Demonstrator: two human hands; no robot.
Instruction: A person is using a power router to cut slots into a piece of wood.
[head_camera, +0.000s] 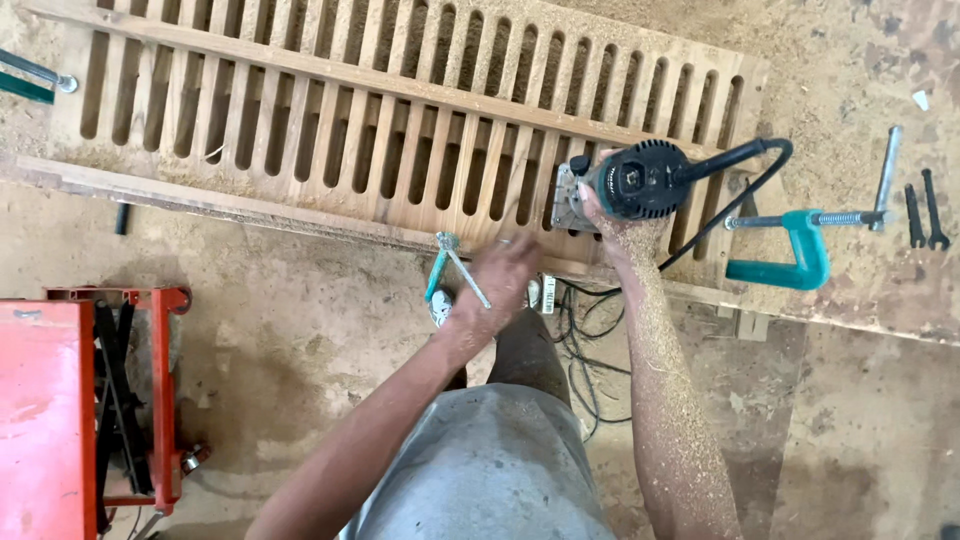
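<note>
On the sawdust-strewn bench, the right hand grips a router; the left hand lies spread.

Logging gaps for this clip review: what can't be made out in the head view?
- Router bit: hidden under the router and the right hand, so contact with the slatted wooden panel can't be confirmed.
- Left hand: motion-blurred; whether it touches the small clamp is unclear.
- Red stand: cut off by left edge.
- Spanners: too small to size.
- Cord: its end is hidden behind the person's leg.
</note>
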